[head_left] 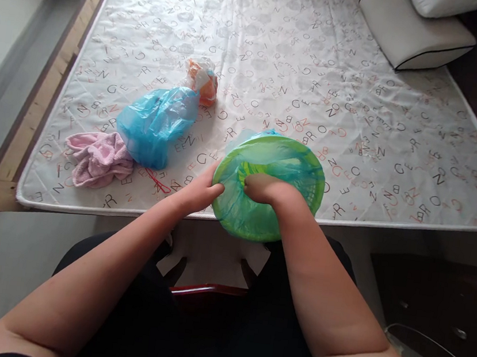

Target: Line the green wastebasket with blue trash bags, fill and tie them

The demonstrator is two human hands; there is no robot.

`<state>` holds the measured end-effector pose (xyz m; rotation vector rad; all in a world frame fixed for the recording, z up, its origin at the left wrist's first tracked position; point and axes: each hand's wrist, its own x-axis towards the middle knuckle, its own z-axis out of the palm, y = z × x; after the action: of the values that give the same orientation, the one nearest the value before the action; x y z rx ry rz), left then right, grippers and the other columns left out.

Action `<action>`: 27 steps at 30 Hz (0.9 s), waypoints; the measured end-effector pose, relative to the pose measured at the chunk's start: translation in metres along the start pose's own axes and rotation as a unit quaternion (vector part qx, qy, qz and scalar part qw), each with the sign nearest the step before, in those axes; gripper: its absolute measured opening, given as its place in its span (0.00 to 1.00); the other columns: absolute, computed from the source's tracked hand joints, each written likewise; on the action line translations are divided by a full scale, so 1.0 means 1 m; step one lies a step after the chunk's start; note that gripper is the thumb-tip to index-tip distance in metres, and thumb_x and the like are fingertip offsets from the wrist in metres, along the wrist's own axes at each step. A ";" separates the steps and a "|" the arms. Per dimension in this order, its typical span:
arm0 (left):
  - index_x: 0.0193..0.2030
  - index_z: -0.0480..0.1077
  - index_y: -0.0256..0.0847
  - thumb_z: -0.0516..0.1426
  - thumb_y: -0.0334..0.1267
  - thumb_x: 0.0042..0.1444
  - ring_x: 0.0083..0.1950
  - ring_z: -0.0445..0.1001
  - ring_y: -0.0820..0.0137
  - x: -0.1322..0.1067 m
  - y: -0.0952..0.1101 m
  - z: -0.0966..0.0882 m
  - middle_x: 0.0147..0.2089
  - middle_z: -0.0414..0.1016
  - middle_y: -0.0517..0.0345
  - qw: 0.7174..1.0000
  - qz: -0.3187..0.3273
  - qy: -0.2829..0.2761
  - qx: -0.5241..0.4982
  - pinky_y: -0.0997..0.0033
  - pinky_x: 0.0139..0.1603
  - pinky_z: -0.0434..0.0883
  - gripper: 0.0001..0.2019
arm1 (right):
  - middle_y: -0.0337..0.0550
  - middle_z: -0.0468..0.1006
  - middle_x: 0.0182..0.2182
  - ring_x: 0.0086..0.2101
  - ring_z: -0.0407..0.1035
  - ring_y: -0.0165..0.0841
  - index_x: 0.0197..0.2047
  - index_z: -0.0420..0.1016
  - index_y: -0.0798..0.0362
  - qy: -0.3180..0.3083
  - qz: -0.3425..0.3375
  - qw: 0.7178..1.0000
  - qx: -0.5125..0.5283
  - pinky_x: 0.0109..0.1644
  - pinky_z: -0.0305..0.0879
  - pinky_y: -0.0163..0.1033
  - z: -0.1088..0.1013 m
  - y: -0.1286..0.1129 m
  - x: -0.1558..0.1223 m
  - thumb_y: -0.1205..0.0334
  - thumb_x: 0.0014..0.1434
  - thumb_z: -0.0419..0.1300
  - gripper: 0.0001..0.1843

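A green plastic wastebasket (319, 184), with slotted sides, tips its round mouth toward me at the mattress edge. Inside it lies a thin blue plastic bag (256, 212), its film also showing beyond the far rim. My left hand (206, 189) grips the basket's left rim, thumb on the near side and fingers hidden behind. Reaching into the mouth, my right hand (259, 187) is closed like a fist against the bag; whether it pinches any film is hidden.
On the mattress (279, 56) lie a crumpled blue plastic bag (159, 119), an orange and clear wrapper (204, 81), a pink cloth (99, 158) and a red string (157, 181). White pillows (413, 32) rest at the far right. A red-edged seat (207, 289) is below me.
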<state>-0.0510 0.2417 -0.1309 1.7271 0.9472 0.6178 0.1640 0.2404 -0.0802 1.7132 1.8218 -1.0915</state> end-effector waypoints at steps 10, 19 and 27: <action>0.64 0.69 0.41 0.56 0.31 0.50 0.67 0.75 0.49 0.004 0.002 0.001 0.63 0.78 0.47 1.000 0.016 0.013 -0.004 0.45 0.72 0.73 0.31 | 0.64 0.83 0.53 0.53 0.76 0.53 0.54 0.82 0.56 0.149 0.019 0.989 0.018 0.62 0.70 0.54 -0.015 0.005 0.003 0.56 0.76 0.47 0.23; 0.62 0.70 0.43 0.56 0.30 0.50 0.66 0.75 0.49 0.005 -0.005 0.002 0.60 0.79 0.48 0.999 0.025 0.025 0.006 0.42 0.72 0.72 0.30 | 0.58 0.82 0.57 0.54 0.77 0.51 0.54 0.82 0.55 -0.001 -0.001 1.000 0.027 0.58 0.72 0.51 0.006 0.004 0.002 0.56 0.76 0.54 0.18; 0.66 0.69 0.41 0.55 0.31 0.51 0.65 0.76 0.50 0.002 -0.001 0.000 0.60 0.79 0.48 1.000 0.007 0.003 0.008 0.46 0.69 0.75 0.32 | 0.64 0.77 0.64 0.59 0.76 0.54 0.63 0.77 0.58 0.031 0.113 0.992 0.055 0.61 0.73 0.54 -0.016 0.026 -0.002 0.48 0.78 0.50 0.26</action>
<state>-0.0497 0.2437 -0.1319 1.7481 0.9469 0.6274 0.1926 0.2498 -0.0762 1.9815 1.5813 -1.0709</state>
